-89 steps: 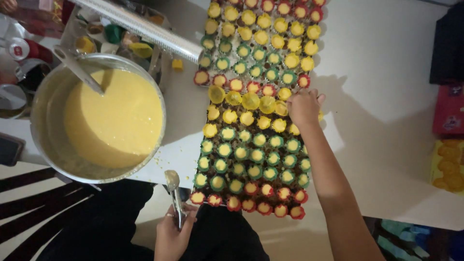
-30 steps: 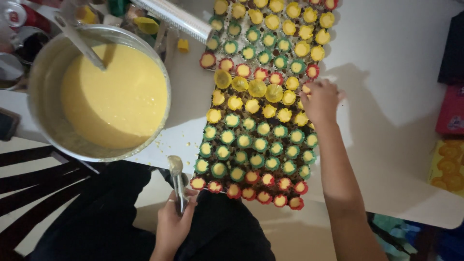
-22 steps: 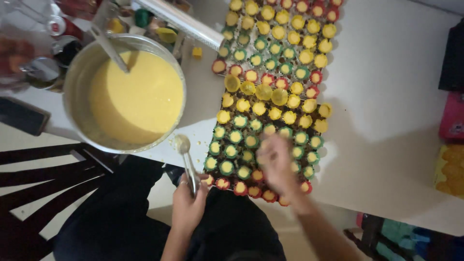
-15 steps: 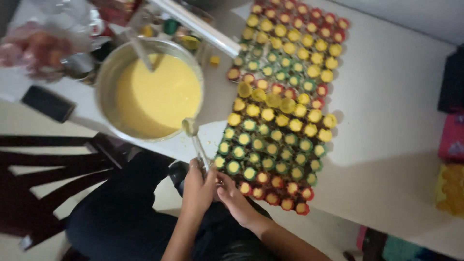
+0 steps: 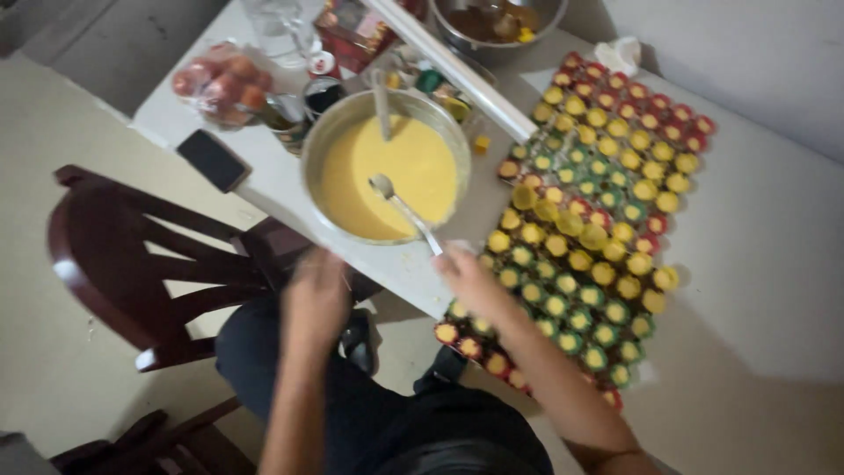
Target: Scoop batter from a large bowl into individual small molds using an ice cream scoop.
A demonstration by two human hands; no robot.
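My right hand [image 5: 464, 274] grips the handle of a metal spoon [image 5: 400, 207], whose bowl hangs over the yellow batter in a large steel pot [image 5: 384, 164]. A second utensil [image 5: 379, 88] stands in the batter at the pot's far side. My left hand [image 5: 316, 295] hovers below the table's near edge, blurred, holding nothing that I can see. Right of the pot lie rows of small red, green and yellow cupcake liners [image 5: 598, 202], most filled with batter, on the white table [image 5: 774, 255].
A dark wooden chair [image 5: 132, 255] stands at the left. A black phone [image 5: 212, 159], a bag of reddish fruit [image 5: 220, 86], a glass jug [image 5: 280, 26], a long white roll [image 5: 457, 66] and a steel bowl [image 5: 492, 18] crowd the table's far end.
The spoon has passed from my left hand to my right, which left the liners and now holds it over the pot. My left hand dropped below the table edge. The view swung left.
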